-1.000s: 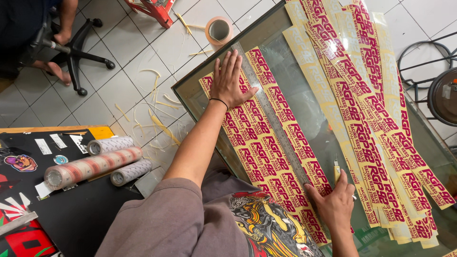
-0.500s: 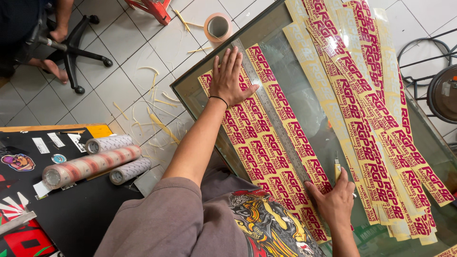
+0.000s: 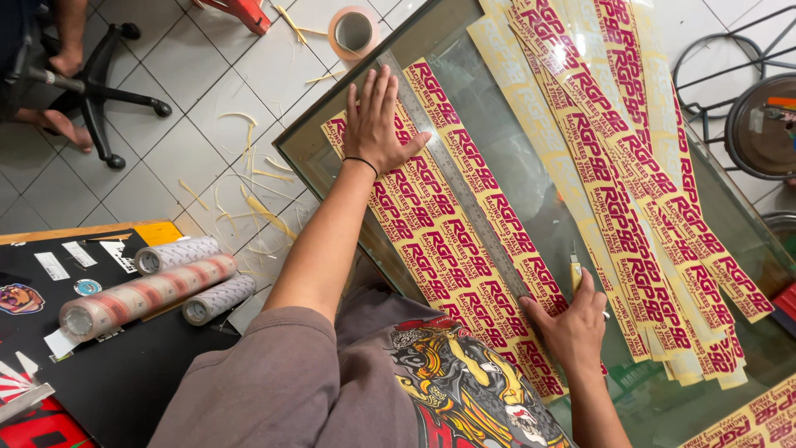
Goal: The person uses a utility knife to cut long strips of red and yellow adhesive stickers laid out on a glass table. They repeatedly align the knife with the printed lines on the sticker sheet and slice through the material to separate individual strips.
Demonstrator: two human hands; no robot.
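**Blade at the ruler: slip risks**

Head view: the left hand (image 3: 377, 120) lies flat and open, pressing the ruler (image 3: 464, 187) onto the sticker sheet (image 3: 439, 249) on the glass table (image 3: 531, 178). The right hand (image 3: 572, 328) is closed on a small knife (image 3: 575, 274) at the ruler's near end, at 5 o'clock from the left hand. Judging from this, glass gives little grip: the ruler could skid and the cut wander into the print, or towards the left fingers. Loose strips (image 3: 647, 182) pile at 2 o'clock, crowding the sheet's right side. Rolls (image 3: 149, 286) lie at 8 o'clock, offcuts (image 3: 249, 199) litter the floor.
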